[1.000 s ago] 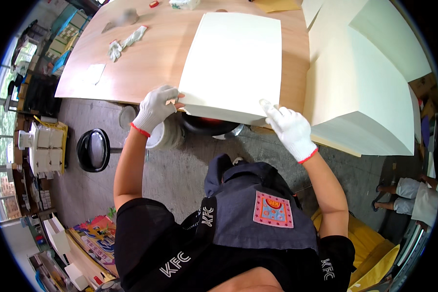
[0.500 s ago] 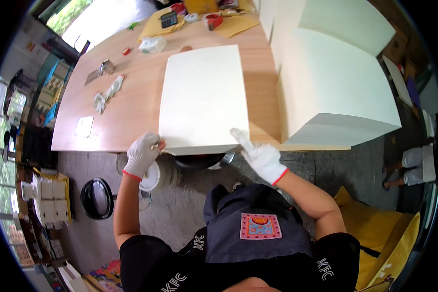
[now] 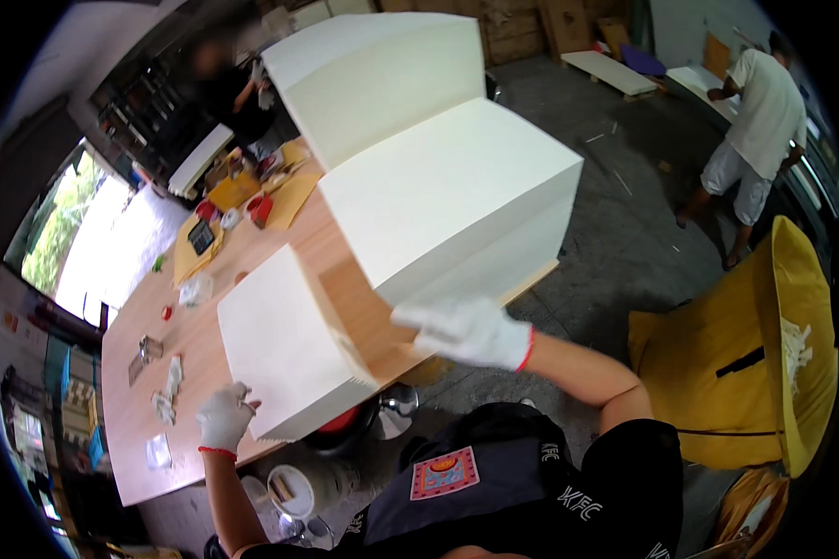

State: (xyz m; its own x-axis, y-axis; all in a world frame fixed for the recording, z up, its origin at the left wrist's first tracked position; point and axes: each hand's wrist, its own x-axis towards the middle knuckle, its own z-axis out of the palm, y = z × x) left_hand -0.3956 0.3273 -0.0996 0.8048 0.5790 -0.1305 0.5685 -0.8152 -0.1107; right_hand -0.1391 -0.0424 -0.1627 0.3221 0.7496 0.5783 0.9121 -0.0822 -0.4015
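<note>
At eight o'clock in the view, a thick rectangular stack of white paper sheets (image 3: 270, 345) is supported by a pale wood-grained table (image 3: 126, 405). Its left edge is met by the curled left hand (image 3: 224, 417), gloved in red-cuffed white knit; whether any sheet is pinched cannot be told. Just off centre toward five o'clock, the right hand (image 3: 471, 334), gloved alike and blurred, is held open, fingers extended, with nothing seen in it. At twelve o'clock, a larger block of white sheets (image 3: 457, 186) is set.
</note>
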